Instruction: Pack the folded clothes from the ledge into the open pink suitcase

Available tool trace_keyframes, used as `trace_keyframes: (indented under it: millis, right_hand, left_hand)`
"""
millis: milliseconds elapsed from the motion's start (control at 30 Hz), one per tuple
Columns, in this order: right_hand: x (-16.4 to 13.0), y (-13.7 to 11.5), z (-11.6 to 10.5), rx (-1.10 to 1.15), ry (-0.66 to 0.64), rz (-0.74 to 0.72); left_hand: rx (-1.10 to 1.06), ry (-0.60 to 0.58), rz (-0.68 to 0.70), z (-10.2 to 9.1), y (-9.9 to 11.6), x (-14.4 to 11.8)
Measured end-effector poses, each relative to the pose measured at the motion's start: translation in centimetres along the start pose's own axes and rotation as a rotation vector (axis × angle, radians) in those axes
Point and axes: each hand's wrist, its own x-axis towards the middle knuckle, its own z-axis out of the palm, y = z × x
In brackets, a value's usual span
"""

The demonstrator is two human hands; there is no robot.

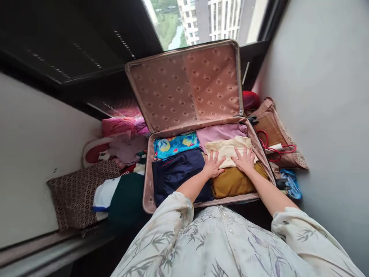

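Note:
An open suitcase (148, 184) with a pink printed lining lies in front of me, its lid leaning back toward the window. Both palms press on a folded cream garment (227, 148) at the right side of the case. My left hand (212, 164) lies on its left edge with fingers spread. On its right part rests my right hand (244, 159), fingers also spread flat. Below the hands is a folded mustard garment (235, 182). Navy clothing (180, 173) fills the left front, a blue flowered cloth (177, 145) sits behind it, and a mauve garment (221, 132) lies at the back.
Left of the case are a brown patterned bag (77, 192), dark green cloth (127, 196) and a pink bundle (118, 126). On the right, a red cord (278, 152) lies over a brown package (266, 123), near a blue bag (291, 182). Walls stand on both sides.

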Motion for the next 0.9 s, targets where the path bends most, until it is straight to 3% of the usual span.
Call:
trace_keyframes:
  millis: [133, 233, 367, 467, 567, 667, 733, 800, 900]
  right_hand:
    - [0.0, 1.0, 0.6, 0.065, 0.04, -0.005]
    - [0.1, 1.9, 1.4, 0.112, 0.085, -0.006]
    - [-0.9, 2.2, 1.3, 0.136, 0.207, -0.121]
    - [-2.2, -0.7, -0.5, 0.142, 0.312, -0.218]
    - [-3.2, -8.2, -2.9, 0.173, 0.334, -0.415]
    - [-4.5, -19.2, -4.5, 0.283, 0.233, -0.747]
    - [-5.7, -26.8, -4.8, 0.354, 0.146, -0.943]
    - [-6.9, -33.9, -4.4, 0.396, 0.024, -1.097]
    - [-8.1, -43.0, -3.4, 0.37, -0.156, -1.135]
  left_hand:
    - [-0.04, 0.022, 0.063, -0.3, 1.0, -2.1]
    - [-0.112, 0.196, 0.081, -0.5, 1.1, -6.9]
    - [-0.319, 0.642, -0.064, -0.8, -1.3, -17.8]
    - [-0.474, 0.992, -0.417, -0.1, -5.6, -27.5]
    - [-0.56, 1.203, -0.965, 2.3, -10.9, -36.1]
    - [-0.536, 1.186, -1.376, 5.3, -15.4, -42.2]
    - [-0.495, 1.111, -1.45, 7.0, -17.7, -44.8]
    - [-0.48, 1.037, -1.415, 8.1, -19.5, -46.2]
    - [-0.511, 0.95, -1.304, 8.7, -21.6, -46.9]
